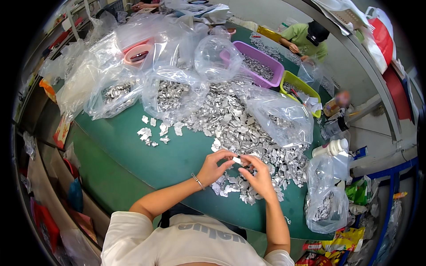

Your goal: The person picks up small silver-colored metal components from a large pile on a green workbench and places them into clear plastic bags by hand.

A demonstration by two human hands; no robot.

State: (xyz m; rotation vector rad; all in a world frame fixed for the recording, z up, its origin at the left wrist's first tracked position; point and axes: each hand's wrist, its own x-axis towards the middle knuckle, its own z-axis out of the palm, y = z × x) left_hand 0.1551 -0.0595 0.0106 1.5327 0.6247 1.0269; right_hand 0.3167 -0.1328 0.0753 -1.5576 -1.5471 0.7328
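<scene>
Head view shows your left hand (pixel 216 167) seeming to pinch a small white piece (pixel 237 160) between thumb and fingers, over the near side of the silver heap (pixel 230 119). Your right hand (pixel 259 175) has its fingers curled in at the piece's other side; whether they pinch it or only steady it, you cannot tell from here. A piece that small could slip if either fingertip eases off, and among so many silvery bits below it might be hard to find again. Your bracelet (pixel 198 181) sits low on the left wrist, so dipping that hand could snag or scatter loose bits. Some lie close to the near edge of the green bench (pixel 111 146), where a forearm brush might sweep them off. Tugging the clear bag (pixel 284 117) lying across the heap could drag more loose.
</scene>
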